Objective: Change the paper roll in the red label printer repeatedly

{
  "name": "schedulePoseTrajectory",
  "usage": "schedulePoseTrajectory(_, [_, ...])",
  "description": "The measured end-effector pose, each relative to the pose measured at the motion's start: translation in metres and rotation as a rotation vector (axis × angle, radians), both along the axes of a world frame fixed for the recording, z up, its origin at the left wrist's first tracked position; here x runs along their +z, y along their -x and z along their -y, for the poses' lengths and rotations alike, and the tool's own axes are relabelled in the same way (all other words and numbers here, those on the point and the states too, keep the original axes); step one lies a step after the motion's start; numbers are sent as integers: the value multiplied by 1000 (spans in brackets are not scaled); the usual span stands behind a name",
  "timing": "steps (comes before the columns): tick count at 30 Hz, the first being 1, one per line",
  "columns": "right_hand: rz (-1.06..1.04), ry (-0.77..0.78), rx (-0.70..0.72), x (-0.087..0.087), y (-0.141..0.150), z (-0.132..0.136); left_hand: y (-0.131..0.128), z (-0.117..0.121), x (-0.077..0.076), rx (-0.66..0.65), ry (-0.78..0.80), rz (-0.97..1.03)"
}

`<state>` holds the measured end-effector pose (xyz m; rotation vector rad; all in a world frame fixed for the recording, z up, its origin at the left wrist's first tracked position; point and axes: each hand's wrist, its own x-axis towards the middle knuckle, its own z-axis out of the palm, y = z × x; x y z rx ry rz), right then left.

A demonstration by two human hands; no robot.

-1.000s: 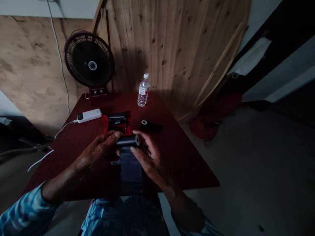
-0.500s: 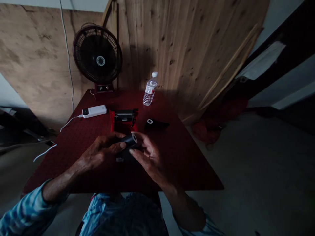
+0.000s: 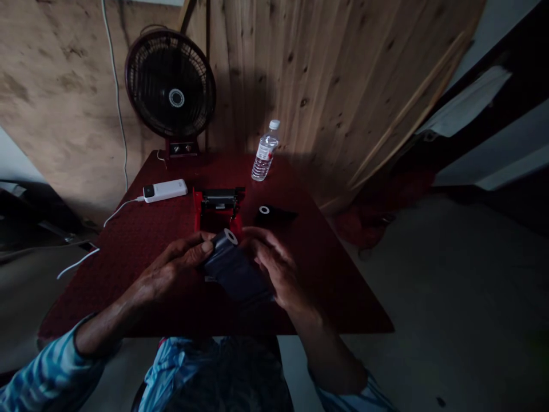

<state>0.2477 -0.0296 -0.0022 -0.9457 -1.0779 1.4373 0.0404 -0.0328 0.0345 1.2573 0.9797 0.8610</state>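
My left hand [image 3: 175, 260] pinches a roll of dark film [image 3: 221, 243] between thumb and fingers. The roll has a pale ring-shaped core at its right end, and a loose sheet of film [image 3: 240, 274] hangs from it toward me. My right hand [image 3: 270, 263] is beside the roll's right end, fingers apart and slightly bent; its thumb is partly hidden by the film. Just beyond the hands stands a red device [image 3: 218, 209] with a black roller-like part across its top. A second dark roll [image 3: 264, 210] with a pale core lies to the right of the device.
On the dark red table [image 3: 334, 297] are a white power bank [image 3: 165, 190] with a cable, a clear water bottle [image 3: 265, 151] and a round fan [image 3: 171, 91]. Wooden boards [image 3: 300, 74] line the wall behind. The room is dim.
My right hand has shifted right, away from the roll's end. A loose sheet of film now spreads below the roll, which has tilted in my left hand.
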Motion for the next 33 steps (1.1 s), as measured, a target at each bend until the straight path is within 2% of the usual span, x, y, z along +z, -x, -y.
schedulePoseTrajectory(4, [-31,-8,7,-10,3,-5,-6,3,-3,30,49,167])
schedulePoseTrajectory(8, [-11,1,-7,-8,-5,-3,-11,4,-7,105,76,292])
schedulePoseTrajectory(12, [-49,-143,-326,5,-21,7,-14,3,-11,169,91,343])
schedulePoseTrajectory(14, [-77,-247,-400,11,-25,22,-16,3,-11,204,112,362])
schedulePoseTrajectory(15, [-67,-270,-356,13,-26,31,-17,3,-10,215,125,362])
schedulePoseTrajectory(16, [-26,-262,-253,15,-25,41,-18,3,-9,219,135,360])
schedulePoseTrajectory(18, [117,-137,45,13,-21,60,-21,5,-7,202,136,366])
schedulePoseTrajectory(20, [244,-21,268,8,-15,69,-23,8,-5,178,116,387])
schedulePoseTrajectory(22, [282,15,326,1,-11,70,-24,12,-4,156,87,401])
schedulePoseTrajectory(28, [215,-51,115,-11,-19,61,-11,20,-5,113,157,410])
schedulePoseTrajectory(33, [70,-299,-247,1,-37,60,-2,23,-6,-9,154,360])
